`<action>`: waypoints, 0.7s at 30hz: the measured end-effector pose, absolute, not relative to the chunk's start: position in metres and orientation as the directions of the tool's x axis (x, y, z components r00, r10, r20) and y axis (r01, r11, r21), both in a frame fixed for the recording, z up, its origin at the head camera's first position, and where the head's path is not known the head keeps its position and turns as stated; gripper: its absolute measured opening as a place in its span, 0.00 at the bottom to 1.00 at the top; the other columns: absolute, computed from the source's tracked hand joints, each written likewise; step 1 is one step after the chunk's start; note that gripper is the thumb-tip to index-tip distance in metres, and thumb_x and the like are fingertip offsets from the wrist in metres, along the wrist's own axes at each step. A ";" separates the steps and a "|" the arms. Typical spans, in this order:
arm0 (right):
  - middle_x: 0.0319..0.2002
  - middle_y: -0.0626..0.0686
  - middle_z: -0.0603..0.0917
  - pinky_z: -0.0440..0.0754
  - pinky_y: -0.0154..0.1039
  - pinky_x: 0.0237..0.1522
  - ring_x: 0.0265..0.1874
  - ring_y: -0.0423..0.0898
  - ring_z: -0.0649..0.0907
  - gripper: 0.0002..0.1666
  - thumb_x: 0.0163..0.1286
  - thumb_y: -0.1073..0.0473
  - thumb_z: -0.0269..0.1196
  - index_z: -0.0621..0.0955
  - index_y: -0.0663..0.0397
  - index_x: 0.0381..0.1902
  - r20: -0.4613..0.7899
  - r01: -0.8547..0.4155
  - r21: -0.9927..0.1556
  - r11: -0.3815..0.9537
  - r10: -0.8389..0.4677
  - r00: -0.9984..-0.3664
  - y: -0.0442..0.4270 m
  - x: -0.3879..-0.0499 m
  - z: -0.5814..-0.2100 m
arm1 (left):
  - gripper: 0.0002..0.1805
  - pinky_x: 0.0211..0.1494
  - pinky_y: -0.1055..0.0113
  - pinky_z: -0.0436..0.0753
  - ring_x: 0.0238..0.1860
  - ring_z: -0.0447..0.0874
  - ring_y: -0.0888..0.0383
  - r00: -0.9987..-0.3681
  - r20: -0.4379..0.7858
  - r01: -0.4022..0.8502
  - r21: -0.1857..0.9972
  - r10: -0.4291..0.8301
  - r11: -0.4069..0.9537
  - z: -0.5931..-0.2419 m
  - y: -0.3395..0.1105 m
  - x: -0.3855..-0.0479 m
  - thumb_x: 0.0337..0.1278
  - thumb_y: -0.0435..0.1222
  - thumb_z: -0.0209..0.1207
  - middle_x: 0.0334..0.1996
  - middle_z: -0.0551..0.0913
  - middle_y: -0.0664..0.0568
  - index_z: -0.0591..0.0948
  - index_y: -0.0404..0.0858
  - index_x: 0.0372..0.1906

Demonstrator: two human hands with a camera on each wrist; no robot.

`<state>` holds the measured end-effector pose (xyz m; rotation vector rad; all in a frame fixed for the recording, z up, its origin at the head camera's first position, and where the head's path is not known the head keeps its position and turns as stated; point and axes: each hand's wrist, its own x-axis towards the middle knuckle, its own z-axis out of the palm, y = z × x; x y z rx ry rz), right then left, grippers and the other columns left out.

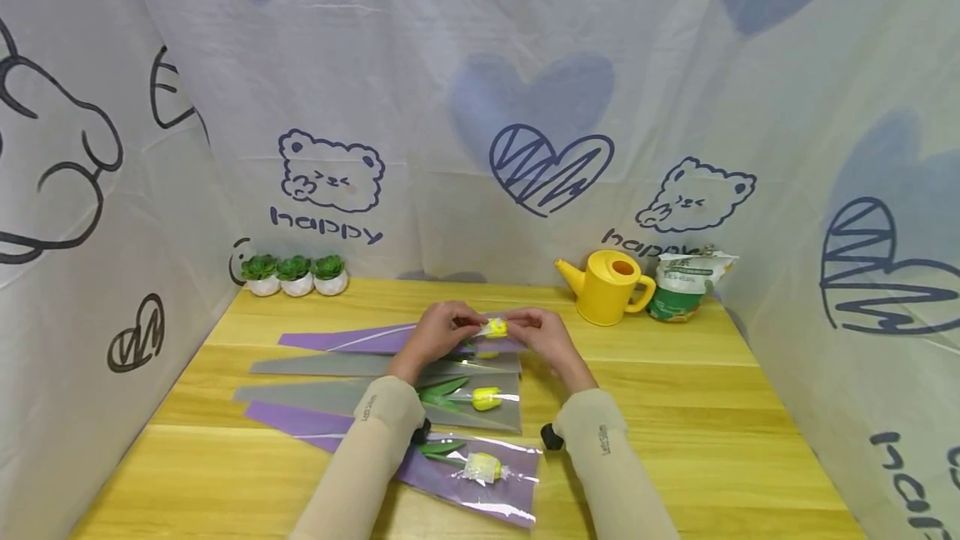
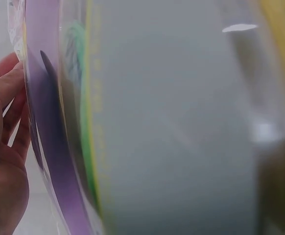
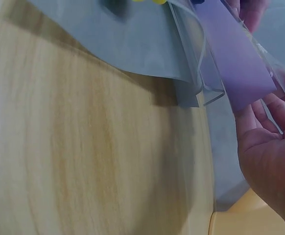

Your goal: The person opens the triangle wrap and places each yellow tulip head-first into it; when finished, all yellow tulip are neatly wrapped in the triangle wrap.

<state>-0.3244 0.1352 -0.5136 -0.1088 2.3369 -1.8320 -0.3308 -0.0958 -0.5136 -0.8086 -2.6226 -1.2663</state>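
Note:
My left hand (image 1: pixel 442 332) pinches a clear, purple-backed sleeve with a yellow tulip (image 1: pixel 497 327) in it, at the far end of a row. On the flower's other side, my right hand (image 1: pixel 546 338) grips the sleeve's open-end edge. The purple backing (image 3: pixel 238 58) shows beside that hand in the right wrist view. In the left wrist view, the left fingers (image 2: pixel 10 83) are at the sleeve's edge. Nearer me lie two grey-backed sleeves, one with a yellow tulip (image 1: pixel 486 398), and a purple-backed one whose tulip (image 1: pixel 482 467) has a whitish wrap.
Three small potted succulents (image 1: pixel 296 276) stand at the back left of the wooden table (image 1: pixel 675 440). A yellow watering can (image 1: pixel 606 290) and a green and white bag (image 1: pixel 684 286) are at the back right. A printed cloth (image 1: pixel 435 207) hangs behind the table.

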 end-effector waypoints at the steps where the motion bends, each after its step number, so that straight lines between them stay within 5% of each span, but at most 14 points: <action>1: 0.50 0.57 0.90 0.86 0.44 0.55 0.46 0.47 0.88 0.15 0.73 0.64 0.67 0.87 0.56 0.56 -0.091 0.051 -0.970 0.238 -0.162 -0.983 0.135 -0.325 -0.513 | 0.09 0.46 0.66 0.87 0.40 0.87 0.59 -0.852 0.326 0.510 0.695 0.411 0.507 -0.513 -0.096 -0.331 0.62 0.31 0.70 0.40 0.91 0.50 0.92 0.41 0.46; 21: 0.57 0.67 0.85 0.86 0.44 0.56 0.47 0.49 0.89 0.18 0.79 0.67 0.58 0.80 0.68 0.62 -0.121 0.100 -0.988 0.115 -0.192 -0.974 0.131 -0.328 -0.506 | 0.08 0.45 0.65 0.87 0.39 0.88 0.56 -0.838 0.388 0.543 0.660 0.383 0.519 -0.515 -0.097 -0.334 0.61 0.29 0.70 0.39 0.92 0.48 0.92 0.39 0.44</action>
